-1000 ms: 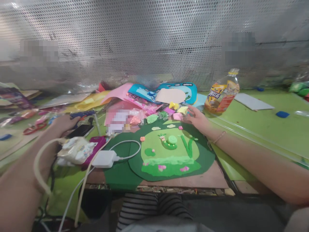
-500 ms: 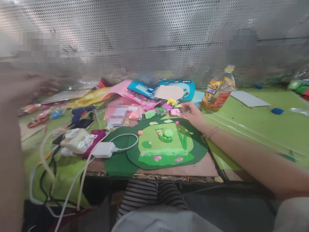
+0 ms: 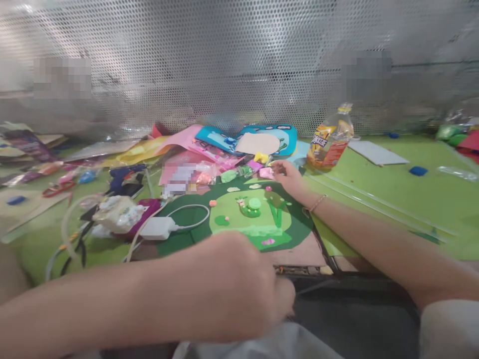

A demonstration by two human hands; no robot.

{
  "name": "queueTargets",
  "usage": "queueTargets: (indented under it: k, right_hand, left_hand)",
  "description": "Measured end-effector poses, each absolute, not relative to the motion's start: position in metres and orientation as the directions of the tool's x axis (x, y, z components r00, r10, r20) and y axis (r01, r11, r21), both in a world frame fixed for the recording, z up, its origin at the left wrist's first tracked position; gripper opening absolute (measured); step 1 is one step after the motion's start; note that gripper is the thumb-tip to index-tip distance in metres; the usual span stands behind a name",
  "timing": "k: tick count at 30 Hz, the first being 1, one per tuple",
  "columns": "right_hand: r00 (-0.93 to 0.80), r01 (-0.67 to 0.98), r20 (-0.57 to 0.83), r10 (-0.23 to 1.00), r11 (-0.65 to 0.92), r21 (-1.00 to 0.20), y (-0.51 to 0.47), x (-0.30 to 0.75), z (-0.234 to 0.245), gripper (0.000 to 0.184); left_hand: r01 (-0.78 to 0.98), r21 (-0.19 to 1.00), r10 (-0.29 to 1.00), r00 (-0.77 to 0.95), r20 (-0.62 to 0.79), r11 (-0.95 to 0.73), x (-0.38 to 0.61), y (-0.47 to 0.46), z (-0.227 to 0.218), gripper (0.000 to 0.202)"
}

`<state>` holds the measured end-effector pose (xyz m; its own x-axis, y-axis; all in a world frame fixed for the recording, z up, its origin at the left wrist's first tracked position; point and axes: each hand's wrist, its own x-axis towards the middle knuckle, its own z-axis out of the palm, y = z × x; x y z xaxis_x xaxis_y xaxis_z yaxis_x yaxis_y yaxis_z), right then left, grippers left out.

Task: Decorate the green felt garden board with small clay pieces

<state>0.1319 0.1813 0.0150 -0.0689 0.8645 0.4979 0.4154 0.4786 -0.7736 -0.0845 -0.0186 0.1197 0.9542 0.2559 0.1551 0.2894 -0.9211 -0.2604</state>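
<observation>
My right hand [image 3: 289, 177], with a braided band at the wrist, lies behind the picture's upper right edge. Its thumb and curved fingers close on the end of a small packet of pink clay [image 3: 266, 173]. Large in the foreground, my left hand [image 3: 239, 294] is above my lap with its fingers curled; whatever they may hold is hidden. Between the hands is a green clay picture [image 3: 220, 197] with a snail [image 3: 254, 204], grass and flowers, its lower left part covered by my left hand. Packets of green clay [image 3: 228, 176] and yellow clay [image 3: 261, 157] lie close by.
A drink bottle [image 3: 325, 144] stands right of a blue picture [image 3: 290, 134]. At left are a glue gun [image 3: 121, 178], red scissors [image 3: 58, 188], a white adapter [image 3: 155, 228] and looping cables. A white board [image 3: 377, 152] lies at right; a perforated metal screen [image 3: 224, 60] rises behind.
My left hand has come back from the far left side of the table to in front of my lap, fingers curled. My right hand stays by the pink clay; the view has shifted slightly.
</observation>
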Motion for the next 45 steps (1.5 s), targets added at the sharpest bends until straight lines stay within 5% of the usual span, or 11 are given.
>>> queueTargets:
  k: [3, 9, 13, 18, 28, 45]
  right_hand:
    - [-0.042, 0.408, 0.474, 0.88, 0.448, -0.796, 0.182, 0.132, 0.015, 0.028]
    - [-0.02, 0.389, 0.455, 0.891, 0.426, -0.817, 0.187, 0.133, 0.011, 0.028]
    - [-0.021, 0.395, 0.442, 0.897, 0.413, -0.82, 0.189, 0.133, 0.009, 0.027]
    - [-0.056, 0.389, 0.417, 0.907, 0.405, -0.828, 0.189, 0.133, 0.009, 0.025]
    - [-0.137, 0.433, 0.389, 0.911, 0.408, -0.803, 0.177, 0.143, 0.017, 0.021]
    - [-0.182, 0.414, 0.382, 0.906, 0.423, -0.806, 0.184, 0.142, 0.016, 0.022]
  left_hand:
    - [-0.006, -0.277, -0.036, 0.994, 0.105, -0.961, -0.048, -0.026, 0.093, 0.017]
    - [-0.084, -0.249, -0.143, 0.963, 0.23, -0.965, -0.004, -0.016, 0.027, 0.025]
    - [0.183, -0.411, 0.021, 0.93, 0.368, -0.893, 0.0, -0.013, 0.012, 0.033]
    - [0.426, -0.372, 0.278, 0.878, 0.389, -0.825, -0.006, -0.014, 0.004, 0.043]
    - [0.452, -0.358, 0.32, 0.872, 0.371, -0.817, -0.014, -0.007, -0.004, 0.043]
    - [0.332, -0.109, 0.316, 0.938, 0.144, -0.937, -0.016, -0.004, 0.011, 0.057]
